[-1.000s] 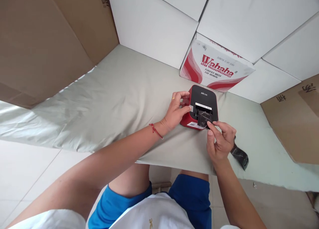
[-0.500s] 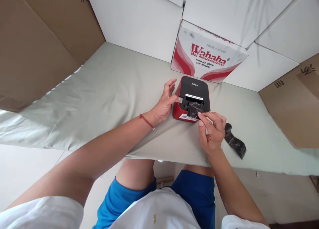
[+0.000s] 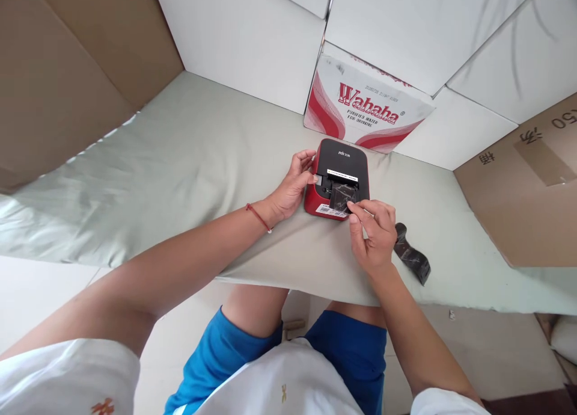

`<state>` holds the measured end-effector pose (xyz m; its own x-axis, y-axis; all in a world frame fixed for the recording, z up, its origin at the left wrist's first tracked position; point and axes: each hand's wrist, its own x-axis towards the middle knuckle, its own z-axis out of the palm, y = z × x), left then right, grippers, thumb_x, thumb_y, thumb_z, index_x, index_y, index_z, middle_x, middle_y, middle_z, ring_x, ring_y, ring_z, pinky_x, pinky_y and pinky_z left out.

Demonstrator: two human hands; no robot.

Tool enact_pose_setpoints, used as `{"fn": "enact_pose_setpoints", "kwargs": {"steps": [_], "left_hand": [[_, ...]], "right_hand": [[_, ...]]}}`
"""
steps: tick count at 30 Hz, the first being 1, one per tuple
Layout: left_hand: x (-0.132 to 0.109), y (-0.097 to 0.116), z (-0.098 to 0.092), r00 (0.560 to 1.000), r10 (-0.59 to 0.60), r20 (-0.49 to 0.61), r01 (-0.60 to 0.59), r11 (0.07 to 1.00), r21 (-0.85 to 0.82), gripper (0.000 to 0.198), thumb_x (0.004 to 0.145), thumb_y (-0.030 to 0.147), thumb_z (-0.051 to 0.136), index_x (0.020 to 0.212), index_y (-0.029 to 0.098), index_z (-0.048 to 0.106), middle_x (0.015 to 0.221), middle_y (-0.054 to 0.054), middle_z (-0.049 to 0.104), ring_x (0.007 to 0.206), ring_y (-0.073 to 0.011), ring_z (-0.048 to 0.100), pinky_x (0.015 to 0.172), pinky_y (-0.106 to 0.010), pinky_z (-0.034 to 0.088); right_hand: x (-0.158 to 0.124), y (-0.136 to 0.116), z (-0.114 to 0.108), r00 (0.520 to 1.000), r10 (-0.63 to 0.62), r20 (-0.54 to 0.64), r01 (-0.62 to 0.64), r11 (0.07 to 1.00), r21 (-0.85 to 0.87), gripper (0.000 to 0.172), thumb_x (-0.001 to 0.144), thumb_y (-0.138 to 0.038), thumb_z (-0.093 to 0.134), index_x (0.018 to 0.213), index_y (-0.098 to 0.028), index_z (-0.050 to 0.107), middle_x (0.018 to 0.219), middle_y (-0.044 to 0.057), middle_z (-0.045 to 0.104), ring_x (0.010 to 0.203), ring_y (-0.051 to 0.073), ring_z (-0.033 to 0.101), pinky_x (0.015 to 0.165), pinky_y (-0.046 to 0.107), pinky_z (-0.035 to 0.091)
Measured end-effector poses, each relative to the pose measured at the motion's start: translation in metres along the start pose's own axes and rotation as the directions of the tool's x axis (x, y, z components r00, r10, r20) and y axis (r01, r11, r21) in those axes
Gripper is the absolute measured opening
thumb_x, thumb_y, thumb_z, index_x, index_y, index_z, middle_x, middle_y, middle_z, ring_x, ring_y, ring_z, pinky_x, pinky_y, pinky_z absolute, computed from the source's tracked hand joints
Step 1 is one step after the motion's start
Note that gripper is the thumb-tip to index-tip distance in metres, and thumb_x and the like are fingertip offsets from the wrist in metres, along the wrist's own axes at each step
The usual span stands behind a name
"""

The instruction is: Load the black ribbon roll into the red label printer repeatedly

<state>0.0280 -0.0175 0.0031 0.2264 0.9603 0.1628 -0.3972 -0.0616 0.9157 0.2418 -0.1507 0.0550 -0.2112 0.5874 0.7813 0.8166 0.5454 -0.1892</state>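
A small red and black printer-like device [image 3: 342, 162] sits on the cloth-covered table [image 3: 189, 162]. My left hand [image 3: 293, 183] grips its left side, fingers curled against the casing. My right hand [image 3: 372, 234] pinches the near end of a dark crinkled strip [image 3: 341, 195] that comes out of the device's front slot. Another length of the same dark strip [image 3: 411, 258] lies on the cloth just right of my right hand.
A red and white "Wahaha" carton [image 3: 367, 105] stands right behind the device. White boxes [image 3: 252, 36] wall the back, brown cardboard [image 3: 67, 60] the left and cardboard [image 3: 523, 192] the right. The table's front edge runs above my knees.
The view shifted slightly, so everything sits a little more to the left. My left hand's fingers closed back onto the device's side. My right hand keeps its pinch on the strip.
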Motion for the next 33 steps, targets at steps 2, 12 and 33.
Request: {"fn": "enact_pose_setpoints", "kwargs": {"steps": [2,12,33], "left_hand": [[-0.002,0.0,0.002,1.0,-0.013,-0.007,0.013,1.0,-0.025,0.071,0.077,0.04,0.08,0.143,0.036,0.055,0.17,-0.005,0.062,0.173,-0.0309,0.05,0.147,-0.054,0.043],[-0.008,0.001,0.004,1.0,-0.023,0.017,0.023,0.999,-0.04,0.079,0.079,0.043,0.081,0.152,0.034,0.051,0.18,-0.008,0.054,0.177,-0.032,0.045,0.15,-0.053,0.037],[-0.001,0.002,0.0,0.997,-0.043,0.056,0.044,0.999,-0.02,0.114,0.074,0.038,0.078,0.18,0.044,0.037,0.2,-0.002,0.032,0.194,-0.0329,0.016,0.157,-0.058,0.025]], "right_hand": [[0.0,-0.002,0.0,1.0,-0.019,-0.018,0.019,1.0,-0.002,0.034,0.114,-0.021,0.066,0.139,-0.034,0.086,0.116,0.008,0.084,0.112,0.028,0.076,0.102,0.052,0.061],[0.061,0.015,-0.032,0.965,0.046,0.258,-0.098,0.976,0.196,0.028,0.12,-0.035,0.067,0.108,-0.026,0.091,0.101,0.006,0.087,0.088,0.021,0.08,0.079,0.037,0.064],[0.031,-0.006,-0.012,0.989,-0.104,0.101,0.098,0.994,0.055,0.023,0.111,-0.016,0.074,0.129,-0.026,0.083,0.133,0.012,0.089,0.12,0.029,0.083,0.103,0.052,0.068]]}}
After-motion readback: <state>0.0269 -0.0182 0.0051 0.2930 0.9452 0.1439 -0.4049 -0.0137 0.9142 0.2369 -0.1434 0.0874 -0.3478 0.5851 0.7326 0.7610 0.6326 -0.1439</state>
